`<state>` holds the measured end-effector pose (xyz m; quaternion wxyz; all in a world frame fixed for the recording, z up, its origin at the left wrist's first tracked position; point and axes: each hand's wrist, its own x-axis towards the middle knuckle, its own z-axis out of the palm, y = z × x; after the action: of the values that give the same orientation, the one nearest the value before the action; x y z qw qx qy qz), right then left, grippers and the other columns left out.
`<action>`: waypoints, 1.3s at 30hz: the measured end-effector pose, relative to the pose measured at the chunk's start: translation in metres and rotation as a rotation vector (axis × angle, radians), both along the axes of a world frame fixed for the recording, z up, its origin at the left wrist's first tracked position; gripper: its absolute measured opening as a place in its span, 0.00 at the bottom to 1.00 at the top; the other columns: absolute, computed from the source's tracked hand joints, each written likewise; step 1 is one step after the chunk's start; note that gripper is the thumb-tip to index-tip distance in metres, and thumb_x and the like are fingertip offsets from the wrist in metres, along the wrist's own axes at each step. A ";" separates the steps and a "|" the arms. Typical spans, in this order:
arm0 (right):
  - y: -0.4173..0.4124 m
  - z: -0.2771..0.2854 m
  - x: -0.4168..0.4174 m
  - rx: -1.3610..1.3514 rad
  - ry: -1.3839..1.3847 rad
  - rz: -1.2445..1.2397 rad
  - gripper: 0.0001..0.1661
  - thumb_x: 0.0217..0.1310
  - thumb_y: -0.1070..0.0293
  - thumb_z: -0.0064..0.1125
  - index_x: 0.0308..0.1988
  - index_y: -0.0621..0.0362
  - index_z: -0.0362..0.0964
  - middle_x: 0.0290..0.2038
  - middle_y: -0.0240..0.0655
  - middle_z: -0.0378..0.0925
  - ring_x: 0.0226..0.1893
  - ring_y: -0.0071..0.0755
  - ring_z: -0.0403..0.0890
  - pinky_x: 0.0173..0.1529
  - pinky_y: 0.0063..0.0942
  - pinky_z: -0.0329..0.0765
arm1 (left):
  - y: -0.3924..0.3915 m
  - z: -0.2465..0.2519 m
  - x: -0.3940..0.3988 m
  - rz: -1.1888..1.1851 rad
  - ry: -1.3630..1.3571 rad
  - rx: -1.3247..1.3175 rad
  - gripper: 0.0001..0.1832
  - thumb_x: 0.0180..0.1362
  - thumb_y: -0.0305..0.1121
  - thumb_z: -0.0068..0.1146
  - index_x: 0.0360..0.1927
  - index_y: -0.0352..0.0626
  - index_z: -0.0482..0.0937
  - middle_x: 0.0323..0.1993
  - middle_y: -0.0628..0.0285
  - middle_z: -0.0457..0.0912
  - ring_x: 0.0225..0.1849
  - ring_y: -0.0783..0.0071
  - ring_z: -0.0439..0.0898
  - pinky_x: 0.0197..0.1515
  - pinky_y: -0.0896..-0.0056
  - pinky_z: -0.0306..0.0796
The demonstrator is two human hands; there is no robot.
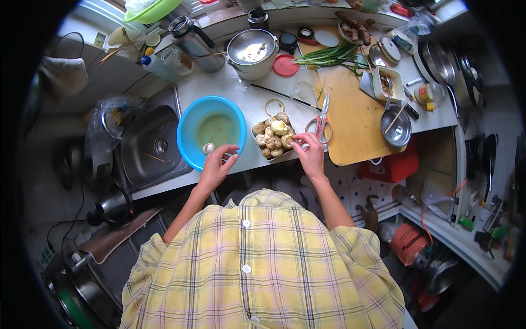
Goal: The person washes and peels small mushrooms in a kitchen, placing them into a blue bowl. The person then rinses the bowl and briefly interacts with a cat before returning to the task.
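A square container (269,159) heaped with brown and pale mushrooms (271,142) stands at the counter's front edge. At its right side my right hand (310,154) has thumb and forefinger on one brownish mushroom (287,141). A pale yellowish piece (279,127) lies on top of the heap. My left hand (216,164) is over the near right rim of a blue plastic basin (185,119) holding cloudy water (218,129). Its thumb and forefinger are apart with nothing between them. One whitish mushroom (208,148) shows in the basin beside that hand, partly covered by it.
Red-handled scissors (319,125) lie between the mushrooms and a wooden cutting board (353,119). A metal bowl (396,127) with a chopstick stands on the board's right edge. Left of the basin is a steel sink (144,164). Behind are a lidless pot (251,53) and green onions (328,57).
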<state>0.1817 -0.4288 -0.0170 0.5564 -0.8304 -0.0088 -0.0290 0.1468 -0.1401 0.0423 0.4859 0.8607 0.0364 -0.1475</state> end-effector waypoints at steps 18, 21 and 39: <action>0.195 0.043 0.043 -0.439 -0.297 0.785 0.14 0.48 0.72 0.65 0.40 0.55 0.78 0.38 0.37 0.77 0.44 0.42 0.76 0.48 0.36 0.75 | 0.117 -0.025 -0.094 0.628 -0.027 -0.143 0.12 0.63 0.28 0.57 0.49 0.38 0.80 0.37 0.62 0.85 0.33 0.79 0.82 0.40 0.77 0.76; 0.244 0.005 0.040 -0.640 -0.387 0.924 0.12 0.48 0.72 0.61 0.38 0.53 0.78 0.37 0.37 0.76 0.45 0.41 0.75 0.46 0.35 0.76 | 0.124 -0.025 -0.103 0.655 -0.025 -0.173 0.12 0.63 0.29 0.58 0.49 0.39 0.80 0.37 0.62 0.85 0.33 0.79 0.82 0.40 0.77 0.76; 0.254 0.013 0.056 0.598 0.787 0.790 0.32 0.65 0.67 0.60 0.66 0.53 0.62 0.50 0.33 0.80 0.43 0.20 0.77 0.43 0.19 0.73 | 0.163 -0.031 -0.112 0.673 -0.018 -0.147 0.12 0.62 0.30 0.59 0.47 0.38 0.81 0.37 0.62 0.85 0.33 0.79 0.82 0.39 0.75 0.77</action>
<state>0.2372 -0.1751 -0.0038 0.6947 -0.5214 -0.1011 0.4850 0.0351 0.0234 0.0112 0.5684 0.7643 0.3033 0.0263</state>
